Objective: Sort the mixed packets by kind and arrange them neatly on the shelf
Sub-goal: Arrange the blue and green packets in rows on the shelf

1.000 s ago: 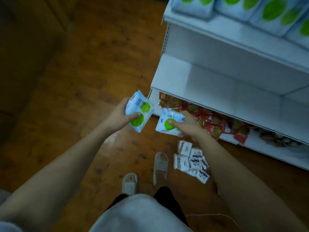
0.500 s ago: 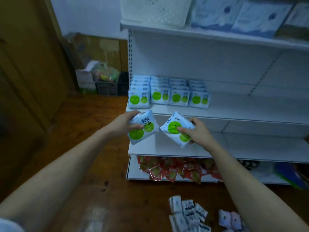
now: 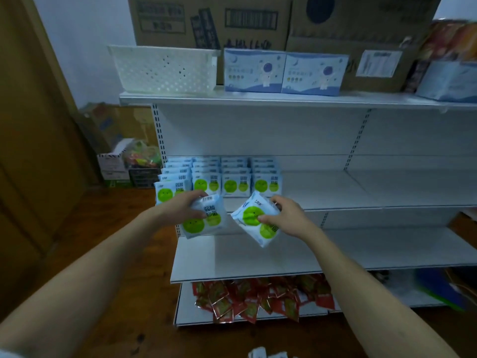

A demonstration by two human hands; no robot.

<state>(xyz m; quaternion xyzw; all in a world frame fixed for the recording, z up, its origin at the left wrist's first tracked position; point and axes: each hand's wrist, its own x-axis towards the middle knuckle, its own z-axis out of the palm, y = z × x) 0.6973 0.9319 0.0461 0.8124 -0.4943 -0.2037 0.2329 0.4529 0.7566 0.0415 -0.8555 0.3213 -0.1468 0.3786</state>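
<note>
1. White-and-green packets, one per hand, head view. Left hand (image 3: 180,208) is closed around a packet (image 3: 205,219) with its long axis near upright, leaning slightly toward 1 o'clock. Right hand (image 3: 286,218) pinches a second packet (image 3: 254,222) of the same kind, tilted with its long axis running 11 to 5 o'clock.

2. Both packets hang in front of the shelving unit, just above the bare middle shelf (image 3: 258,257) and apart from each other.

3. Matching stock: rows of the same green-dot packets (image 3: 222,177) stand upright on the shelf above (image 3: 361,192), at 12 o'clock from the hands, filling its left part. Open space lies to their right, at about 1 o'clock from the right hand.

4. Judgement: the left hand is nearer the leftmost row; the right hand is nearer the free end. The tilted packet probably needs righting to match the rows.

5. Unsorted red packets (image 3: 258,298) lie heaped on the bottom shelf at 6 o'clock. Small white packets (image 3: 258,353) show on the wooden floor (image 3: 116,254) at the lower edge; kind unclear.
</note>
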